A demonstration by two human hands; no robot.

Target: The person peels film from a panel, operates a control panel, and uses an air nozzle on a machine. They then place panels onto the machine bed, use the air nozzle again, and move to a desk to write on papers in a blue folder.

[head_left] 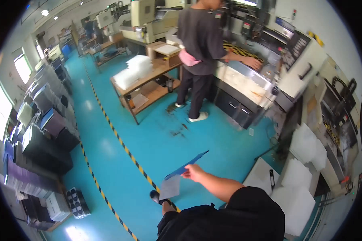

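Observation:
In front of me my right hand (193,172) is closed on the edge of a thin blue board (185,165), seen nearly edge-on and tilted up to the right. I cannot tell whether it is a folder or a clipboard. A pale translucent sheet (169,187) hangs just below the board's lower end; how it is held is hidden. My bare right forearm reaches in from a black sleeve. My left hand is out of view. Below the sheet, my leg and dark shoe (154,196) show beside the striped floor line.
A co-worker (197,44) stands at a machine (245,82) ahead. A wooden table (155,72) bears white foam sheets (133,70). Stacked trays and crates (48,148) line the left. More white foam sheets (295,193) lie close at my right. Black-yellow tape (122,144) marks the blue floor.

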